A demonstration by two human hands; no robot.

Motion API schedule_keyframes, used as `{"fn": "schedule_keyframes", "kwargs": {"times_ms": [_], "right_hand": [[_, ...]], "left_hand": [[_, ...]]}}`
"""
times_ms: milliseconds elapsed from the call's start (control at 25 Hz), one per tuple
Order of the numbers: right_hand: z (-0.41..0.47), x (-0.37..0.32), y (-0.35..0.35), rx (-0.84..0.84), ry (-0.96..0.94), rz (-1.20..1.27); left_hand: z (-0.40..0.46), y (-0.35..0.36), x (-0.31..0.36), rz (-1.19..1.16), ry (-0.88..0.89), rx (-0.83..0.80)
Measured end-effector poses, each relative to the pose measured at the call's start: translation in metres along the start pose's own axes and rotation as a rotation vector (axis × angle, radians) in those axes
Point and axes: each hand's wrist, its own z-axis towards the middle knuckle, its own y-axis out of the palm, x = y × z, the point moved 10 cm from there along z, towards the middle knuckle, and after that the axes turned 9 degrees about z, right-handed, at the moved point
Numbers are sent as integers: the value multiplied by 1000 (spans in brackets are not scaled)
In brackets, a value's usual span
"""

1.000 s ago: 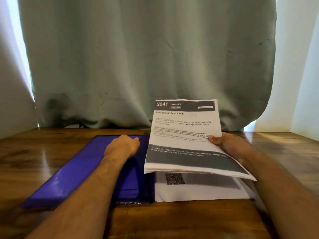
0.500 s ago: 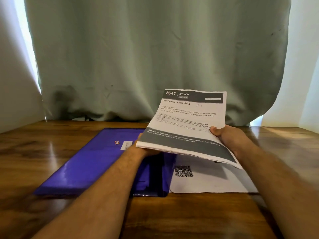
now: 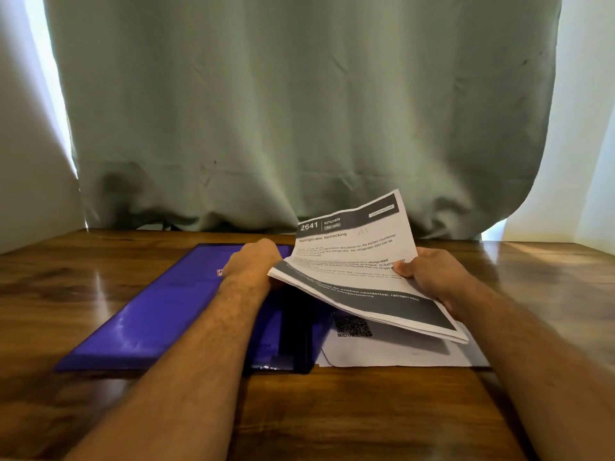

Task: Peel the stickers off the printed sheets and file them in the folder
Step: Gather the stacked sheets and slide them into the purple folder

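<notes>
Up top, sheets [image 3: 356, 261] "2641 KITCHEN", maybe "Refrigerator Restocking"

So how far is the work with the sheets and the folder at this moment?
Early stage, it seems. Done: the purple folder lies open on the table, with a QR-coded sheet on its right side. In hand: the right hand holds a stack of printed sheets; the left hand touches its edge. Left: no sticker is visibly peeled; the stack is unfiled.
</notes>
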Motion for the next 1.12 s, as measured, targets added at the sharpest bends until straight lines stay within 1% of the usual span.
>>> {"fn": "schedule_keyframes", "kwargs": {"times_ms": [40, 200, 360, 400, 480, 560, 640, 720, 840, 960, 1120], "right_hand": [[3, 2, -3, 8, 9, -37], [8, 2, -10, 8, -2, -229], [12, 1, -7, -70, -18, -309], [14, 1, -5, -93, -25, -329], [16, 3, 1, -146, -24, -355], [16, 12, 15, -256, 30, -304], [13, 18, 27, -346, 49, -371], [18, 23, 28, -388, 50, -421], [22, 18, 25, -363, 36, -347], [30, -2, 31, -286, -50, -384], [46, -12, 44, -246, -16, -371]], "left_hand": [[3, -6, 2, 50, 11, 38], [0, -36, -3, -33, 8, 222], [-7, -61, -3, -125, 79, 355], [-9, -64, -1, -132, 107, 363], [-7, -63, 3, -114, 146, 334], [-7, -58, 6, -123, 180, 271], [-6, -54, 9, -120, 209, 222], [-8, -50, 10, -86, 228, 176], [-9, -46, 12, -72, 252, 127], [-14, -46, 15, -34, 270, 136], [-15, -48, 17, -21, 287, 161]]}}
